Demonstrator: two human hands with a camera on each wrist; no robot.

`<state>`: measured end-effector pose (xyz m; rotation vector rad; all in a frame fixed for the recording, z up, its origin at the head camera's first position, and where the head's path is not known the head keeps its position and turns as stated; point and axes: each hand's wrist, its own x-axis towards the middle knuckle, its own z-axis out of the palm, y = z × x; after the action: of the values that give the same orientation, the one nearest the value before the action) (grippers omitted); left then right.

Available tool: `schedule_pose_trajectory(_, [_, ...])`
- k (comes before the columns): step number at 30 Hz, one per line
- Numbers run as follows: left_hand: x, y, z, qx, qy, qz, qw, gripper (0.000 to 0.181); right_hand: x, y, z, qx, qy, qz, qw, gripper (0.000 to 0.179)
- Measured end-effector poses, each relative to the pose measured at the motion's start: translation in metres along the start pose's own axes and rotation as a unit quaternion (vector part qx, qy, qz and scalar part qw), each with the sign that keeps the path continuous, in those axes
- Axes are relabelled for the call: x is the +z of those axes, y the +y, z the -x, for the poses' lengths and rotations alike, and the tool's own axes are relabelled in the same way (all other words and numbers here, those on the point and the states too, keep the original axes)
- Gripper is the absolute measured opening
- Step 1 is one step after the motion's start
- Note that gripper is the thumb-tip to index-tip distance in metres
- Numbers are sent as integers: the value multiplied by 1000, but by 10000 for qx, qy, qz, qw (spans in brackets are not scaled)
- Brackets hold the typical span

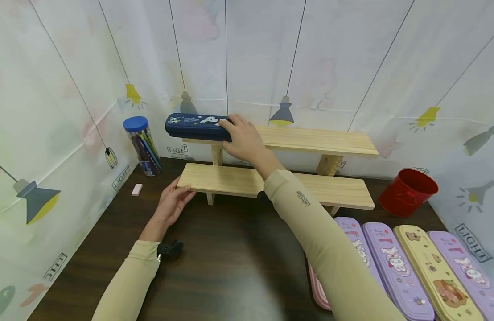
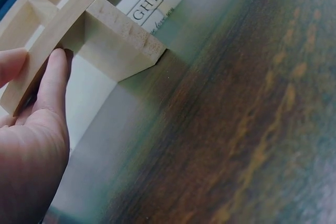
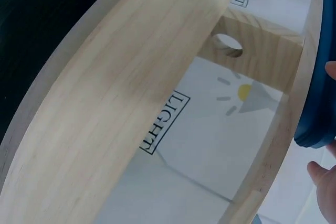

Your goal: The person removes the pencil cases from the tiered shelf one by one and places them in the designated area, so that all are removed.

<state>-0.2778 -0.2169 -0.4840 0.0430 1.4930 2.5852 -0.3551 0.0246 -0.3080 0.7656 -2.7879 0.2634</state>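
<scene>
A navy pencil case (image 1: pixel 196 127) with a panda print lies along the left end of the upper board (image 1: pixel 319 140) of a two-tier wooden shelf, jutting past that end. My right hand (image 1: pixel 244 140) grips the case's right end, fingers over the top. The case's blue side (image 3: pixel 320 87) shows at the edge of the right wrist view. Lower down, my left hand (image 1: pixel 172 203) holds the left corner of the lower board (image 1: pixel 231 178). In the left wrist view the thumb (image 2: pixel 11 65) is on one side of the board and the fingers are on the other.
At the left stand a blue-lidded tub of pens (image 1: pixel 142 145) and a small pink-white eraser (image 1: pixel 137 190). A red bucket (image 1: pixel 409 191) is right of the shelf. Several purple and yellow pencil cases (image 1: pixel 395 267) line the table's right side, partly behind my right sleeve.
</scene>
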Motion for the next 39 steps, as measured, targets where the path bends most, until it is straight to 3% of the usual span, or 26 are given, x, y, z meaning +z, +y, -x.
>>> schedule_pose_trajectory(7, [0,0,-1,-88,45,-20,9999,71,-3,9,9,-215,483,-328,9981,29])
schedule_pose_trajectory(12, [-2,2,-2,-47,79,-27,10000,71,-8,9,12,-417,602,-422,9964,23])
schedule_pose_trajectory(21, [-8,5,1,-128,119,-59,9998,73,-16,3,17,-157,146,174,9996,52])
schedule_pose_trajectory(30, [-8,5,0,-111,101,57,9999,72,-23,4,22,38,-300,-259,9992,59])
schedule_pose_trajectory(39, [-8,4,-2,-86,81,72,9999,72,-32,5,29,78,-742,138,9971,74])
